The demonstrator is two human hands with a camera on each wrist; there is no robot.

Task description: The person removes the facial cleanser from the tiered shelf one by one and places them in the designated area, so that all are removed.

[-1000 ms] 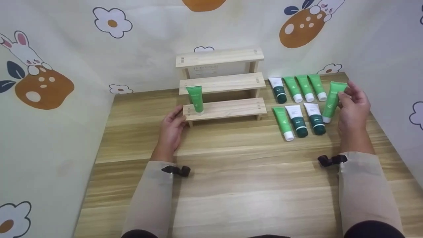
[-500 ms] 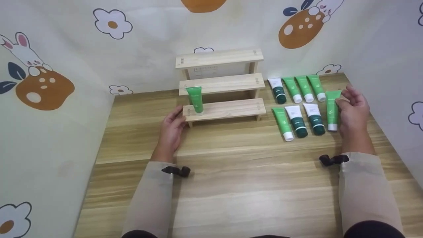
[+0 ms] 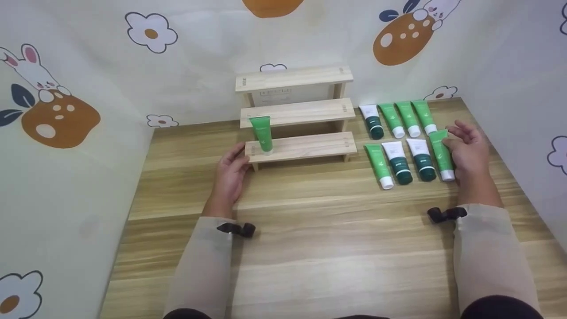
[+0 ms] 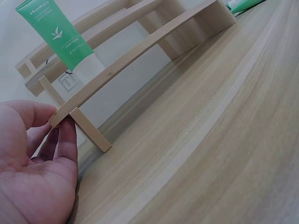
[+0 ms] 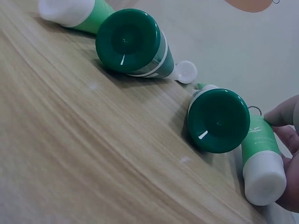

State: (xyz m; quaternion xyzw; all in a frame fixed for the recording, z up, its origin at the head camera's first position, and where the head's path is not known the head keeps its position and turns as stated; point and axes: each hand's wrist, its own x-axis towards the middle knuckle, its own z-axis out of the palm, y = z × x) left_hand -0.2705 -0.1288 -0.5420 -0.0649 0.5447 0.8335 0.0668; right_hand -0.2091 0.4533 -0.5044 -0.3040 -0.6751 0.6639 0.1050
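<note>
My left hand point(image 3: 229, 172) pinches the left end of the lowest step of a three-tier wooden display rack point(image 3: 305, 146), thumb above and fingers beneath. On that step a green tube point(image 3: 263, 134) stands upright on its white cap, close to the hand. At the right, my right hand point(image 3: 470, 153) holds another green tube point(image 3: 442, 155) by its side. This tube lies at the end of the front row, beside a white and dark green tube point(image 3: 421, 159). In the right wrist view, thumb and fingers sit against the green tube's body point(image 5: 259, 135), its white cap facing the camera.
The front row also has a green tube point(image 3: 379, 165) and a white and dark green tube point(image 3: 398, 162). Behind lie a white and dark green tube point(image 3: 372, 121) and several green ones point(image 3: 408, 118). A patterned cloth point(image 3: 199, 75) walls the wooden table point(image 3: 310, 248).
My right hand has brought the green tube down and left, from tilted to lying beside the front row. The left hand and the rack have stayed put.
</note>
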